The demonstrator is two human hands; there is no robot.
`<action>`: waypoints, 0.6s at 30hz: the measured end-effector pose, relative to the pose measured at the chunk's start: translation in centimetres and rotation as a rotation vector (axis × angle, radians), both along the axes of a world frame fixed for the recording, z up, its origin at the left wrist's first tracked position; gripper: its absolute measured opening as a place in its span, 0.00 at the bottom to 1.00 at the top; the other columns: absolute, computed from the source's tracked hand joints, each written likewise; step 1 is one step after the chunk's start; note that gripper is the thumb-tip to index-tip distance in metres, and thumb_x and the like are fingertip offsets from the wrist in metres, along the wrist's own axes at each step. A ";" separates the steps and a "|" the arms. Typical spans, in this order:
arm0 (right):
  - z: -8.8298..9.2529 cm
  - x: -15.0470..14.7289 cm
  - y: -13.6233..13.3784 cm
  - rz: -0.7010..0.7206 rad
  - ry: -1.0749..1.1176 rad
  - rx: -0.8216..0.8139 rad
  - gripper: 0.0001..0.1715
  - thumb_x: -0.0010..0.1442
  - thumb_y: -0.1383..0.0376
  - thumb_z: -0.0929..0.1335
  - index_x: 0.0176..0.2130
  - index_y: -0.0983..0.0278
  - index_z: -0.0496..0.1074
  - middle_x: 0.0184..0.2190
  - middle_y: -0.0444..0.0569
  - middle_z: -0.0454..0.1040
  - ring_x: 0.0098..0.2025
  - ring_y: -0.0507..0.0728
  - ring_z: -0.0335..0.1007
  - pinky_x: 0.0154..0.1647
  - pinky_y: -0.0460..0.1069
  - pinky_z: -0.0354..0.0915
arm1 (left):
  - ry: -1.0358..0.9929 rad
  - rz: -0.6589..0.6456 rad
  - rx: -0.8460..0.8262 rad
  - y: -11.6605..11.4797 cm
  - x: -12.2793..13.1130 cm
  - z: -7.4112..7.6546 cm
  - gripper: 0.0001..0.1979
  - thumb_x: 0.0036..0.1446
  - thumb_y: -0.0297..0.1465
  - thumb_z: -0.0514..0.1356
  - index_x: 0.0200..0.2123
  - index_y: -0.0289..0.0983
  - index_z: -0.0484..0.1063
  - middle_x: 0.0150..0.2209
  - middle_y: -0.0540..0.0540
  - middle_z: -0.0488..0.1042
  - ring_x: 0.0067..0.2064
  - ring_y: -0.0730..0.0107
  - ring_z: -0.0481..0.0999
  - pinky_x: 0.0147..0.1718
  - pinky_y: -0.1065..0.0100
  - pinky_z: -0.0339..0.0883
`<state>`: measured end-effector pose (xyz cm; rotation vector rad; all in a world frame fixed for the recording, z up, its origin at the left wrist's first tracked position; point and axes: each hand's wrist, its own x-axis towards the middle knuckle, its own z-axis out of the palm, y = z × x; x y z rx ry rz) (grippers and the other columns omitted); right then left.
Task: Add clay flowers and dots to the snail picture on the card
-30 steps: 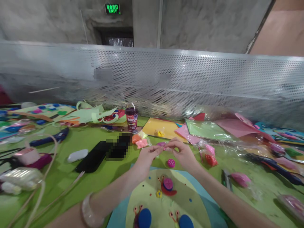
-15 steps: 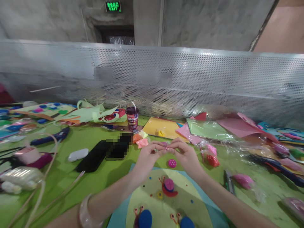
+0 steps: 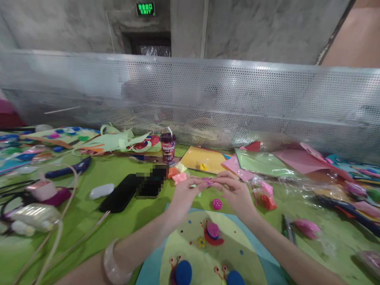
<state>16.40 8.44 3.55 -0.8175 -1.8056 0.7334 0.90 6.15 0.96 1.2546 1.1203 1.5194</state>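
A small piece of purple clay is pinched between the fingertips of my left hand and my right hand, which meet above the green table. Just below them lies a magenta clay disc with pale dots. Nearer to me is a blue card with a pale green oval. On it sit clay snails: one with a pink shell and red body, and two with blue shells. A yellow clay flower and small coloured dots lie among them.
Left are phones, a white case, cables and pliers. A drink cup with straw stands behind, beside a yellow sheet. Right lie bagged clay, a cutter and a pink packet. A perforated metal panel closes the back.
The view has shifted slightly, so everything sits a little further right. My fingertips have moved slightly apart, and more of the purple clay shows between them.
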 end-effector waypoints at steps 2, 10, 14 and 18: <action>-0.3 -0.1 -0.1 0.010 -0.015 0.049 0.07 0.54 0.62 0.68 0.34 0.57 0.78 0.35 0.48 0.69 0.39 0.56 0.67 0.40 0.51 0.67 | -0.044 -0.018 -0.009 -0.1 0.1 0.1 0.07 0.45 0.36 0.64 0.24 0.39 0.76 0.34 0.47 0.76 0.40 0.64 0.72 0.42 0.65 0.61; -0.8 -0.1 -0.3 -0.041 -0.135 0.404 0.11 0.57 0.68 0.65 0.35 0.56 0.77 0.36 0.48 0.68 0.37 0.56 0.67 0.37 0.51 0.67 | -0.209 -0.113 -0.102 -0.3 0.6 -0.3 0.13 0.45 0.40 0.64 0.29 0.36 0.76 0.34 0.45 0.76 0.36 0.67 0.69 0.37 0.67 0.59; -0.9 -0.1 -0.4 -0.093 -0.145 0.454 0.10 0.58 0.68 0.65 0.37 0.56 0.75 0.37 0.48 0.67 0.39 0.56 0.67 0.40 0.52 0.67 | -0.238 -0.160 -0.124 -0.3 0.6 -0.2 0.13 0.43 0.39 0.66 0.28 0.35 0.76 0.31 0.46 0.75 0.33 0.69 0.67 0.34 0.68 0.57; -0.9 -0.1 -0.3 -0.098 -0.148 0.440 0.10 0.57 0.69 0.66 0.38 0.57 0.75 0.40 0.50 0.66 0.40 0.56 0.66 0.42 0.53 0.67 | -0.198 -0.188 -0.061 -0.2 0.3 -0.1 0.11 0.45 0.38 0.65 0.28 0.36 0.76 0.35 0.46 0.75 0.39 0.66 0.69 0.41 0.67 0.58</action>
